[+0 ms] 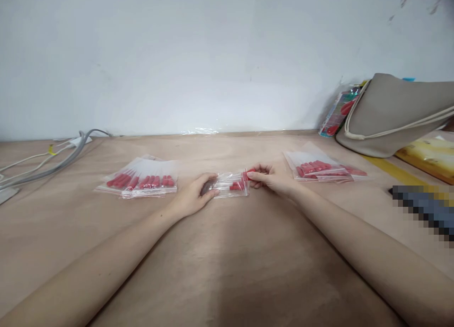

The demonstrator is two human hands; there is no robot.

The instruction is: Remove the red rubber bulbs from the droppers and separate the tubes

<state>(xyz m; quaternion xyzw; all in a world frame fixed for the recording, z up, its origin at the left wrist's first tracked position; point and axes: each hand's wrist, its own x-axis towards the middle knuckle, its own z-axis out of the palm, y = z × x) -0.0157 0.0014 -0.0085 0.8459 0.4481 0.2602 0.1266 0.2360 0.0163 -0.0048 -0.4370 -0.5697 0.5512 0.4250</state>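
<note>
A person's left hand point(193, 194) and right hand point(271, 178) are gripping opposite ends of a small clear bag point(230, 185) of red pieces, lying at the middle of the tabletop point(227, 270); both are pinching its edges. Stacks of filled bags are sitting to the left point(142, 179) and right point(321, 168), beside a grey tote point(393, 114).

Packing workshop, paper-covered bench point(227, 270), stacks of zip bags point(142, 179) w/ red parts
</note>
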